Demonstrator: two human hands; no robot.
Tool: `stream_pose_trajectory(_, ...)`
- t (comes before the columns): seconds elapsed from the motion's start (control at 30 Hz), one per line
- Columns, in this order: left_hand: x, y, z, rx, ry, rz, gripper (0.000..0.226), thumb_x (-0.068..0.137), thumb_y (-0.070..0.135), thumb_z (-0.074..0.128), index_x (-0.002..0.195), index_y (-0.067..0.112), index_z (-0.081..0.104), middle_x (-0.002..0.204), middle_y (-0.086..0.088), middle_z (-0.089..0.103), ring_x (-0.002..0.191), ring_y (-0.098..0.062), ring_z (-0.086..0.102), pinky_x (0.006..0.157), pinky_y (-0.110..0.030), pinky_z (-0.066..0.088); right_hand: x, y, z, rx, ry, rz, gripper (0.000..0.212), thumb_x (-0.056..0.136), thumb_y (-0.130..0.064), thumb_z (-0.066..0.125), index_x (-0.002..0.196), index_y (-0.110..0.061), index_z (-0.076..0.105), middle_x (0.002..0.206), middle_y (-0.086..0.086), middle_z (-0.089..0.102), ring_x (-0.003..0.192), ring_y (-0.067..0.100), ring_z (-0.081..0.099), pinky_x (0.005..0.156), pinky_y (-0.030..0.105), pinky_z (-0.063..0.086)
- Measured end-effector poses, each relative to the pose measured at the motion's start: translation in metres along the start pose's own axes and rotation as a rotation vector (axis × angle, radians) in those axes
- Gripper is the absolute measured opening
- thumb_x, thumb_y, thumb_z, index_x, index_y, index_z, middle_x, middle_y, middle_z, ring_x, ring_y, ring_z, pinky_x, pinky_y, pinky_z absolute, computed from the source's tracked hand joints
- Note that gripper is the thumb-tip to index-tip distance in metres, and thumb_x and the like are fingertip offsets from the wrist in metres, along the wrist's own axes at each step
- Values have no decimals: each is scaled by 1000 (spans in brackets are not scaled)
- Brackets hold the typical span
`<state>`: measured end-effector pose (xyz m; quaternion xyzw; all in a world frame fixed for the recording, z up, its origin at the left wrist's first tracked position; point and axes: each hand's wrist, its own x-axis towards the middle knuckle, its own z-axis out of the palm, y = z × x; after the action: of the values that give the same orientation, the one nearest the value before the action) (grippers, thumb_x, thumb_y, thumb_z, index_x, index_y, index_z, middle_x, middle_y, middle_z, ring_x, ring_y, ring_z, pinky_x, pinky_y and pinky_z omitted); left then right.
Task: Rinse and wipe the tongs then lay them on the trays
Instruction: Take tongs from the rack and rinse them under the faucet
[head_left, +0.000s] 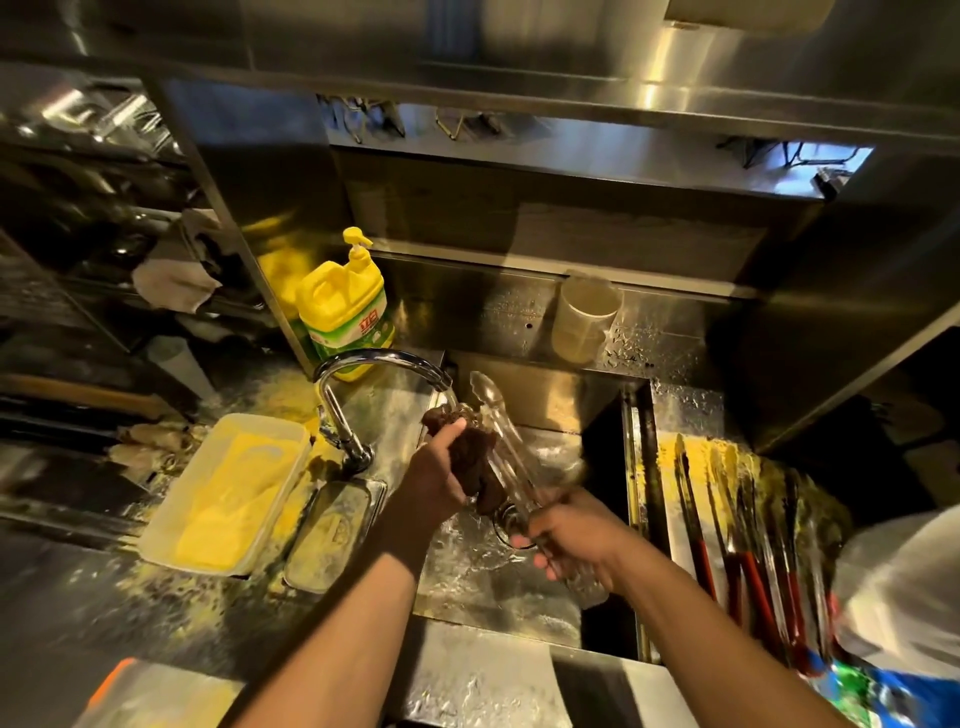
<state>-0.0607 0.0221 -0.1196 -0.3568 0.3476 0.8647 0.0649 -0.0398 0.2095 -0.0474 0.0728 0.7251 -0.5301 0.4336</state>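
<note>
**Both hands over sink, clear tongs under tap**

Left hand (441, 480): closed around dark brown scrubbing pad (475, 467), pad pressed against side of tongs. Right hand (563, 540): closed on handle end of one pair of clear plastic tongs (501, 441), tips angled up and away toward faucet spout.

Surroundings, by position from hands:
- Just beyond left hand: chrome gooseneck faucet (363, 384), one, spout arching over tong tips; water running onto pad.
- Below both hands: steel sink basin (498, 587), wet, drain partly hidden behind right hand.
- Left of left hand: small steel tray (337, 535) on counter, touching sink edge; further left, one pale plastic container (223, 493) with yellow contents.
- Beyond faucet: one yellow pump bottle of dish soap (345, 306).
- Beyond tong tips, on back ledge: one translucent cup (584, 317).
- Right of right hand, past sink wall: tray (675, 540) holding several finished tongs (748, 545), some with red handles; exact count unclear through blur.
- Far right: white sleeve of another person (904, 587), overlapping tray's near end.

Clearance: open basin beneath hands; faucet neck close on left; sink wall and raised rim between right hand and tray; low shelf overhead at back.
</note>
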Motion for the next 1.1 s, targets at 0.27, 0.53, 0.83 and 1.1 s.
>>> stream_pose_trajectory(0.27,21,14,19,206,237,138,40,89,4,66,126,7,54,108,-22,72,89,-35,73,72,-49,62,-14,0,17,15,31,-14,14,85,-1,59,96,5,64,62,8,66,44,18,55,45,31,47)
stream_pose_trajectory(0.53,29,16,24,224,230,40,30,90,12,69,116,5,55,99,-21,70,78,-31,71,62,-41,58,-13,-11,19,18,34,-5,6,88,0,57,91,-1,62,56,4,63,40,15,54,40,26,48)
stream_pose_trajectory(0.83,25,13,31,208,148,-32,34,93,20,66,121,2,58,102,-21,69,81,-32,69,69,-44,59,-2,-18,18,-13,74,-27,10,82,2,60,92,2,63,53,4,62,38,18,54,38,27,47)
stream_pose_trajectory(1.1,40,20,16,227,367,92,49,88,15,73,129,2,49,117,-25,64,93,-38,69,72,-50,59,-16,-8,-13,-194,9,2,7,83,-3,61,88,-6,65,58,4,64,41,14,57,42,25,46)
